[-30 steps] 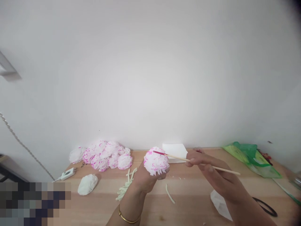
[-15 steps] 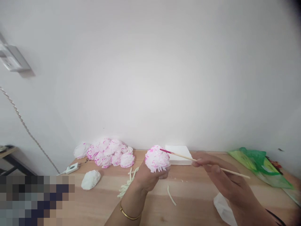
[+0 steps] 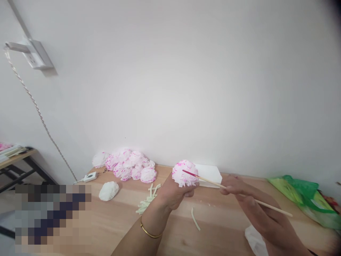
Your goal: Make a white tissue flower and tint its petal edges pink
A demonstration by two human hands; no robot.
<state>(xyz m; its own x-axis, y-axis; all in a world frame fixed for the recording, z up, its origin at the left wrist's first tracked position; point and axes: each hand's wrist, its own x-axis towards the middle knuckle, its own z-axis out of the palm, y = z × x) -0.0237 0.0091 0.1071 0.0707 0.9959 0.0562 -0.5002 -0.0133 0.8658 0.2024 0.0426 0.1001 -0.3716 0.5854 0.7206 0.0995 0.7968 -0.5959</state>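
Note:
My left hand is closed around the base of a white tissue-paper flower with pink edges, held up above the wooden table. My right hand pinches a thin wooden stick; its pink-stained tip touches the flower's right side. A gold bangle circles my left wrist.
A heap of several pink-edged paper flowers lies at the back left by the wall, with a plain white one in front. Pale green strips and a stack of white tissue lie nearby. A green plastic bag sits at right.
The view has swung left and upward, bringing a wall socket and a side table into sight. Both hands keep the same hold; the stick tip stays on the flower.

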